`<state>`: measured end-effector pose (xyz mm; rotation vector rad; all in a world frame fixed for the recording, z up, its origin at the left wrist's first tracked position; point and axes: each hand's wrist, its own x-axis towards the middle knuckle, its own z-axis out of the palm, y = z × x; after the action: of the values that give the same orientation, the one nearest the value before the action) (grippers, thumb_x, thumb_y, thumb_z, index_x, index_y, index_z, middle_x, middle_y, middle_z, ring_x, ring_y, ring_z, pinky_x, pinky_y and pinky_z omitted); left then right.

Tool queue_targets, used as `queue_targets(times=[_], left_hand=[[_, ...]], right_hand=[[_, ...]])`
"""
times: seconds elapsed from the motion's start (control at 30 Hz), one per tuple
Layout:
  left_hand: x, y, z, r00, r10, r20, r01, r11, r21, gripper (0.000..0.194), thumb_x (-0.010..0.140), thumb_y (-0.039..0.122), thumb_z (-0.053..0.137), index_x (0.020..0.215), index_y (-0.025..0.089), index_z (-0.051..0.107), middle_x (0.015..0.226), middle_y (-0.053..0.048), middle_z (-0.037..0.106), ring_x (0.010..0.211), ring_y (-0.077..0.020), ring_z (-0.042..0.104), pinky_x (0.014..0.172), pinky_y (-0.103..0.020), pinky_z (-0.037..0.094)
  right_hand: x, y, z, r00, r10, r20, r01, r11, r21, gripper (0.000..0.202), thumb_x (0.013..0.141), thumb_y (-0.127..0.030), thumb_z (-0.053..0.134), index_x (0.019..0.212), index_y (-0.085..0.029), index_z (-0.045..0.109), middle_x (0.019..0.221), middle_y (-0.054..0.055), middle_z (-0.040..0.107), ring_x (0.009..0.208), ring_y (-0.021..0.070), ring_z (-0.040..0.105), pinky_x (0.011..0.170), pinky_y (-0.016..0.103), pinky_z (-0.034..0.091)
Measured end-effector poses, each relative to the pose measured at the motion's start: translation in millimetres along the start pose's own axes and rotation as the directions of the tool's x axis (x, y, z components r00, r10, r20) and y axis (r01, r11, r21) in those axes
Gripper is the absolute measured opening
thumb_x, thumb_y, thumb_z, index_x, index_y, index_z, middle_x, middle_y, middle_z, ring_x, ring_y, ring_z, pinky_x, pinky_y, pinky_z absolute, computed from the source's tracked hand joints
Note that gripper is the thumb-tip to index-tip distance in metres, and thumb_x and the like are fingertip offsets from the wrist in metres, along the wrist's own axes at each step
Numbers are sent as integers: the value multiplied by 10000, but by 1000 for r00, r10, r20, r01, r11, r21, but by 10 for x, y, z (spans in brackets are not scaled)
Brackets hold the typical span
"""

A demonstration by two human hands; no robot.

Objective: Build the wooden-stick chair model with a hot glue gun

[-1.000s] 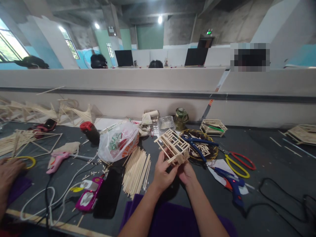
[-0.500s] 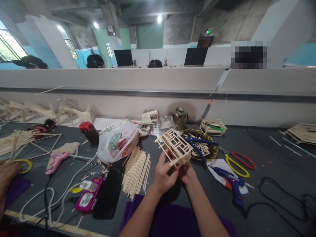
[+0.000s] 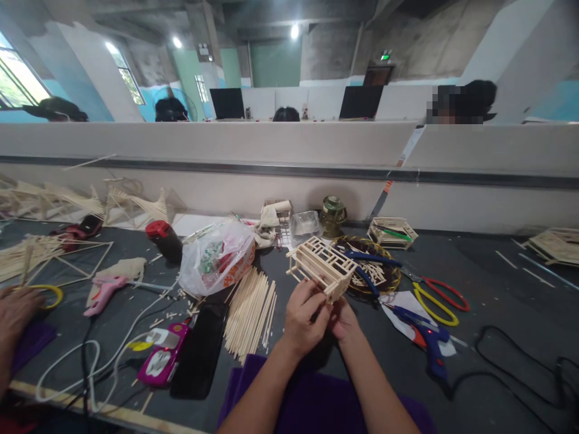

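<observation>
A small frame built of thin wooden sticks (image 3: 319,262) is held up over the table, tilted, its near end between my two hands. My left hand (image 3: 304,319) has its fingers closed on the near left side of the frame. Under the near right end, my right hand (image 3: 344,319) curls around it, with its fingertips partly hidden. A bundle of loose wooden sticks (image 3: 251,316) lies to the left of my hands. Behind the frame, a round basket (image 3: 391,280) holds short stick pieces and blue-handled pliers (image 3: 371,259).
To the right lie scissors (image 3: 436,301) and a blue glue gun (image 3: 429,337) with its black cable. Leftward are a black phone (image 3: 199,352), a magenta device (image 3: 165,355), a plastic bag (image 3: 217,256) and a pink glue gun (image 3: 106,292). Another person's hand (image 3: 20,310) is at far left.
The stick frame has turned and tipped in my hands, showing more of its side. My left fingers have shifted up toward its near end. The other person's hand moved slightly.
</observation>
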<state>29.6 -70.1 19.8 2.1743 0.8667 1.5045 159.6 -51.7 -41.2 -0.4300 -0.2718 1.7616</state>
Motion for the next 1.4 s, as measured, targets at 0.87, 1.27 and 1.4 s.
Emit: queue_targets(times=[0.87,1.27,1.4], left_hand=[[145,-534,-216,706,-707,-43,539,576,-614,321,811,393,683,1025,154,705,1032,-87,731,970,-203,662,912,-324,480],[115,-335,-189,834,-518,-191,454,840,-296,164,833,320,668,916,184,706,1019,-79,618,972,-192,607,819,-298,496],[118,-219,-180,868,-436,-240,398,897,-191,104,841,256,659,912,192,700,1009,-70,591,975,-187,587,864,-324,483]], right_hand=[[-29,-29,182,968,249,14,-249,960,124,243,799,-64,555,991,-197,621,872,39,670,631,89,559,395,105,390],[-55,-87,165,947,321,29,-311,885,346,217,840,-74,519,1034,-170,537,876,25,592,751,78,612,545,119,530],[-41,-79,157,942,337,-15,-309,880,362,151,907,-130,512,1053,-147,547,889,43,639,762,73,648,547,107,533]])
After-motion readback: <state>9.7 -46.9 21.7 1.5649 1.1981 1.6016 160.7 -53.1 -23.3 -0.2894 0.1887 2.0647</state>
